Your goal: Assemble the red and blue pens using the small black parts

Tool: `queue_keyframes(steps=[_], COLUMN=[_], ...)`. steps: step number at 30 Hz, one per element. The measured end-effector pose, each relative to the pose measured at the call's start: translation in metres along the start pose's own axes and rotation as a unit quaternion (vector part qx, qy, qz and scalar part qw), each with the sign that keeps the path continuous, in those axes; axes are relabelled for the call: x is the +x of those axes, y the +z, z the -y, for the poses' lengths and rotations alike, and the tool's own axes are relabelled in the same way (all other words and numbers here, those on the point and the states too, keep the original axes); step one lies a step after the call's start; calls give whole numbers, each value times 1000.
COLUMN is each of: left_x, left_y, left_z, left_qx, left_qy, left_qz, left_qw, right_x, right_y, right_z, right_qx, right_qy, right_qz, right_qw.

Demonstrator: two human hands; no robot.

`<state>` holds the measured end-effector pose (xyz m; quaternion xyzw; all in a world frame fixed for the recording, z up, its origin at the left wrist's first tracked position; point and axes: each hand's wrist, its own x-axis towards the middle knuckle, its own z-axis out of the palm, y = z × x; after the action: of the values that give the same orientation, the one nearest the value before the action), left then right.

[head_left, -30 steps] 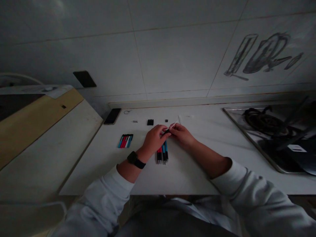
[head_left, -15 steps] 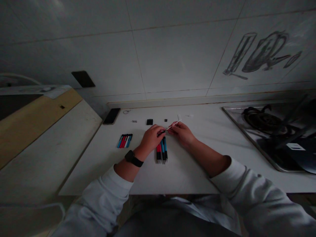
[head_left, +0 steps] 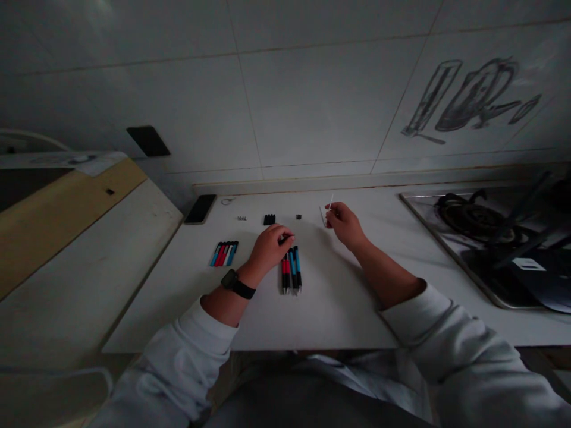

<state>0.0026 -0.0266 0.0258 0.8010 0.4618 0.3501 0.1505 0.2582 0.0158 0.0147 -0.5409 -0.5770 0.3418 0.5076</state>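
My left hand (head_left: 269, 245) is closed around a small black pen part (head_left: 285, 239), mostly covered by the fingers. Beneath it lie assembled pens (head_left: 292, 270), red and blue with black grips, side by side. Between the fingertips of my right hand (head_left: 345, 224) is a thin white pen refill (head_left: 331, 202), pointing up and away. It is close to more white refills (head_left: 323, 215) on the counter. Farther left is a row of red, blue and white pen barrels (head_left: 224, 254). Behind the hands sit black grips (head_left: 269, 219), small springs (head_left: 241, 218) and a tiny dark metallic piece (head_left: 298, 217).
A phone (head_left: 200, 209) lies at the back left of the white counter (head_left: 339, 315), with a thin ring-shaped item (head_left: 227, 201) beside it. A gas stove (head_left: 482, 238) borders the right side. On the left stands a pale cabinet-like box (head_left: 89, 238).
My right hand has drawn away from the left, to the right and back, taking the white refill with it. My left hand stays nearly in place with the black part.
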Motion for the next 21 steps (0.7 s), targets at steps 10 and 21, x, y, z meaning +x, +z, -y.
queue_keyframes(steps=[10,21], left_x=[1,0], left_y=[5,4], left_z=[5,8], left_qx=[-6,-10], left_qy=[7,18], left_qz=[11,5], left_qw=[1000,1000], right_x=[27,28], right_y=[-17,-23], right_z=[-20,-27], right_qx=[-383,-435], right_qy=[25,-13], right_qz=[-16,33], right_qw=[923,900])
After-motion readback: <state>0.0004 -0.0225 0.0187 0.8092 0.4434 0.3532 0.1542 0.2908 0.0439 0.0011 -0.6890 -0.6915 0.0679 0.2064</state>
